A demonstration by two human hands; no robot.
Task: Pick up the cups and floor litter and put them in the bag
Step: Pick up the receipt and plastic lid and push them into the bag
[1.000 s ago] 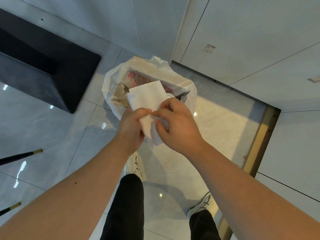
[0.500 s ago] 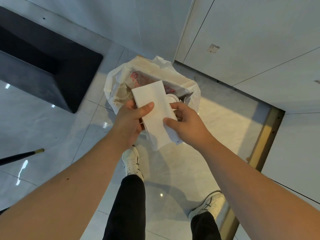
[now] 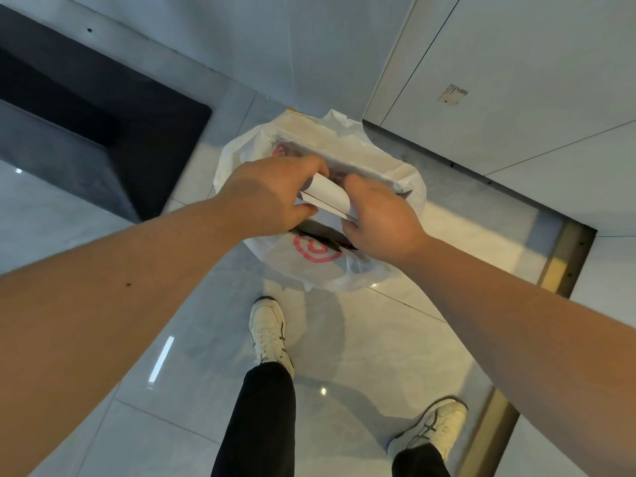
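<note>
A white plastic bag with a red round logo stands open on the tiled floor by the wall. Over its mouth both hands hold a folded white sheet of paper. My left hand grips the paper's left side, fingers curled over its top. My right hand grips its right side. The hands and the paper hide most of the bag's inside, and no cup shows.
A dark block-shaped piece of furniture stands to the left of the bag. White cabinet doors rise behind and to the right, with a brass floor strip beside them. My two white shoes stand on glossy tiles below the bag.
The paper was held upright and open; now it is folded smaller and lower over the bag's mouth. Both hands moved forward and down toward the bag.
</note>
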